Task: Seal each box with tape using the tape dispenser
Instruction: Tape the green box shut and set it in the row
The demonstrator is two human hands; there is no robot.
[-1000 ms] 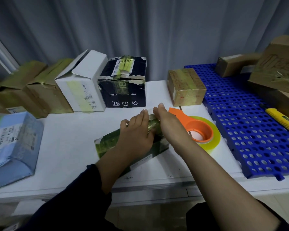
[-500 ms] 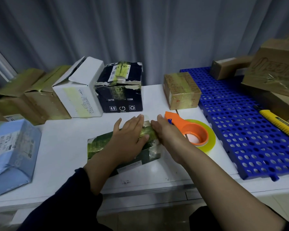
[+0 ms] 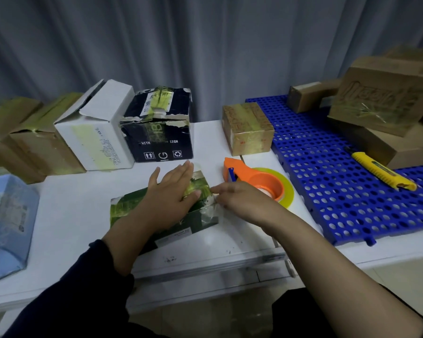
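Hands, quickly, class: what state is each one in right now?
Left hand: open, pressing flat on the green box.
Right hand: at the box's taped end; pinching or pressing cannot be told.

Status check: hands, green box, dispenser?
Left hand flat on green box. Right hand at its right end, on the tape; grip unclear. Tape dispenser unheld on table, beside right hand. Nothing blocking.

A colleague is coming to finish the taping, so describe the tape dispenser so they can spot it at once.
Start at the blue perforated mat on the right of the white table. Just left of it, on the table, lies the tape dispenser. It is the only bright orange thing, holding a yellowish tape roll; the yellow tool on the mat is a knife.
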